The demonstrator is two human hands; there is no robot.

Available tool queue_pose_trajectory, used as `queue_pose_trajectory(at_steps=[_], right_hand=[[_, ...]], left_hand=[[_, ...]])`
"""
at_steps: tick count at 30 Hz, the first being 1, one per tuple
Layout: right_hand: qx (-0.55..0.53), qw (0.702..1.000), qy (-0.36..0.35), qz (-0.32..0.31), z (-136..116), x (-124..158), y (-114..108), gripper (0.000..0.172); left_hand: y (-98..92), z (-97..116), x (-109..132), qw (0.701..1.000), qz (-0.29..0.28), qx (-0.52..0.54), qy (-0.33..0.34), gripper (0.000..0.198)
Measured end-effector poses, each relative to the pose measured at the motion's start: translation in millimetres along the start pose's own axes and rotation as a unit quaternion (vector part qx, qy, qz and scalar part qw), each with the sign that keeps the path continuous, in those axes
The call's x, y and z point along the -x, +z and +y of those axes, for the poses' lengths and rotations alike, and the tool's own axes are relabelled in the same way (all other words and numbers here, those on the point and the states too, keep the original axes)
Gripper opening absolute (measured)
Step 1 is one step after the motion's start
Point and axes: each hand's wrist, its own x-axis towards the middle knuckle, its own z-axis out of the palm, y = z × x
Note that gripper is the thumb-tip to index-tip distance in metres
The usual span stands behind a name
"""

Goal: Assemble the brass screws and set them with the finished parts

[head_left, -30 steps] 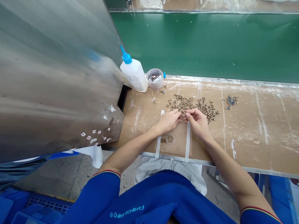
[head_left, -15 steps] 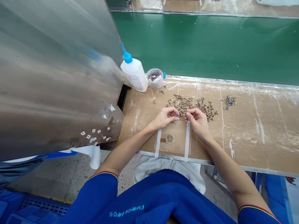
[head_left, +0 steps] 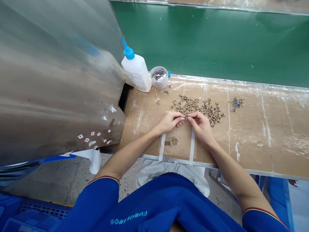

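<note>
A: Right at the front of the table, a clear round dish is seen between two pale strips of tape. And the hands?

B: Just beyond it! A small piece seems to be pinched by both: each grip, the left hand and the right hand, is closed at thumb and forefinger, tips almost meeting.

A: So where is the piece?

B: Between those fingertips, at the near fringe of the brass-coloured heap, mostly hidden.

A: How far along are things?

B: Early, by the look of it! One piece is in hand, the big heap is left to be handled, and only a small blue-flecked cluster is laid well apart to the right; whether that is finished work cannot be told.

A: And which way is the piece pointed?

B: Its long axis appears to be held crosswise, hand to hand, along the table's front edge. Which end leads cannot be made out.

A: Farther back?

B: A white bottle is stood beside a tape roll; a green belt is stretched behind.
</note>
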Motion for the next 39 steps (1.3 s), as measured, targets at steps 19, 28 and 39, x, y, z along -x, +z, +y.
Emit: queue_pose_trajectory(at_steps=[19, 28, 39], right_hand=[[-0.009, 1.000, -0.006, -0.004, 6, 2, 2, 0.042], [0.008, 0.999, -0.024, -0.041, 7, 1, 1, 0.034], [0.052, 0.996, -0.046, -0.053, 14, 3, 3, 0.020]], left_hand=[[2.8, -3, 2, 0.987, 0.041, -0.130, 0.083, 0.022], [-1.6, -8, 2, 0.952, 0.039, -0.272, 0.138, 0.022], [-1.7, -12, 1, 0.961, 0.009, -0.254, 0.105, 0.020]])
